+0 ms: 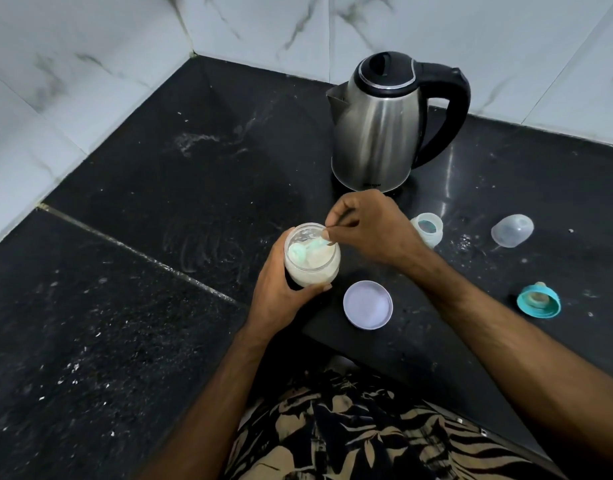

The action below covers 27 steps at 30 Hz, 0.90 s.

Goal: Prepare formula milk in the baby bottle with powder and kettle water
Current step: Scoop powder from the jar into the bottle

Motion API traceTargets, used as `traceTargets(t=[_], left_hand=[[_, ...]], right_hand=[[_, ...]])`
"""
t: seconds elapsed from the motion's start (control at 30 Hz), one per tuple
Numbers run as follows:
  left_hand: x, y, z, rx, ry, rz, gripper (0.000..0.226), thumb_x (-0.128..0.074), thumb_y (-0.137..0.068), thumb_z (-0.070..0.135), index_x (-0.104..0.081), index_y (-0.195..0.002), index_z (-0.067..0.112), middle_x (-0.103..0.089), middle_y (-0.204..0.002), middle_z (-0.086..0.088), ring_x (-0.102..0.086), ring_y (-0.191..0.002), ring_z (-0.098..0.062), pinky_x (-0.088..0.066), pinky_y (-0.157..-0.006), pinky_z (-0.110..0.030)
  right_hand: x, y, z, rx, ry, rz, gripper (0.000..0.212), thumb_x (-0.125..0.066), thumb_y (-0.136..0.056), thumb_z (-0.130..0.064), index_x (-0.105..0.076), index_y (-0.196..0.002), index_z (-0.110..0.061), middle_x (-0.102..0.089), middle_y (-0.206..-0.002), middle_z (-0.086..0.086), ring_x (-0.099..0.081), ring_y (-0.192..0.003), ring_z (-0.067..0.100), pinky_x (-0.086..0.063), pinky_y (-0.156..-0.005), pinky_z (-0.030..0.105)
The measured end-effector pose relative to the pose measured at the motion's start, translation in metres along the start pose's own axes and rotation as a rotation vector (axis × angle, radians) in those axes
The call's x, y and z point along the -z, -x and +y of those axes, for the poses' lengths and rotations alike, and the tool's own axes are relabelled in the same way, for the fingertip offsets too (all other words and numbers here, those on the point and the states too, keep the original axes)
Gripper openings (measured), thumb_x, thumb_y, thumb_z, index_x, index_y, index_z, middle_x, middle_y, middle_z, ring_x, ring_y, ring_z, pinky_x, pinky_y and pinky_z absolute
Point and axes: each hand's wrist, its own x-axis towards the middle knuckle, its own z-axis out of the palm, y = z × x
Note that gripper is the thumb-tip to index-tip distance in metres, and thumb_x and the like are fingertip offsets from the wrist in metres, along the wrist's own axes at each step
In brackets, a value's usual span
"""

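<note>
Left hand [280,292] fingers grip the powder jar [312,258], held above the tabletop [159,202]. Right hand [370,230] fingers pinch the scoop [306,249], its bowl in the powder. Baby bottle [427,231] stands right, kettle [384,123] beyond.

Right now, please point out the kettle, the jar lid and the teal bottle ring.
kettle [374,133], head view, steel body
jar lid [367,304], head view, flat centre
teal bottle ring [549,306], head view, outer rim

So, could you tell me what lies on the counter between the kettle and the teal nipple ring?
In the head view, the open baby bottle and clear cap lie roughly between kettle and ring.
</note>
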Motion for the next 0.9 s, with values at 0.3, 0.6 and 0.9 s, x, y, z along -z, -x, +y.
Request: traceTargets(t=[0.3,0.6,0.9], left_hand=[[0.001,-0.003,-0.001,-0.026,0.002,-0.001,0.091,-0.093,-0.063,0.022,-0.044,-0.14,0.025,-0.053,-0.132,0.027,-0.049,-0.125,0.005,-0.037,-0.098,-0.008],[0.003,-0.005,-0.002,-0.02,0.0,-0.014,0.091,-0.092,-0.064,0.022,-0.043,-0.14,0.026,-0.054,-0.132,0.024,-0.049,-0.124,0.007,-0.037,-0.096,-0.007],[0.004,-0.005,0.0,-0.024,-0.01,-0.017,0.09,-0.092,-0.065,0.018,-0.038,-0.132,0.046,-0.052,-0.126,0.039,-0.049,-0.121,0.012,-0.037,-0.093,-0.003]], right_hand=[[0.007,0.0,0.0,0.013,0.024,0.05,0.02,-0.083,-0.076,-0.023,-0.064,-0.071,-0.027,-0.072,-0.069,-0.012,-0.07,-0.071,0.003,-0.054,-0.09,0.044],[0.003,0.0,-0.003,0.028,0.078,0.055,0.017,-0.082,-0.077,-0.025,-0.065,-0.074,-0.026,-0.072,-0.071,-0.012,-0.069,-0.075,0.005,-0.052,-0.091,0.044],[-0.004,0.0,-0.005,0.042,0.074,0.029,0.015,-0.08,-0.078,-0.024,-0.066,-0.074,-0.028,-0.073,-0.072,-0.011,-0.069,-0.074,0.004,-0.053,-0.09,0.044]])
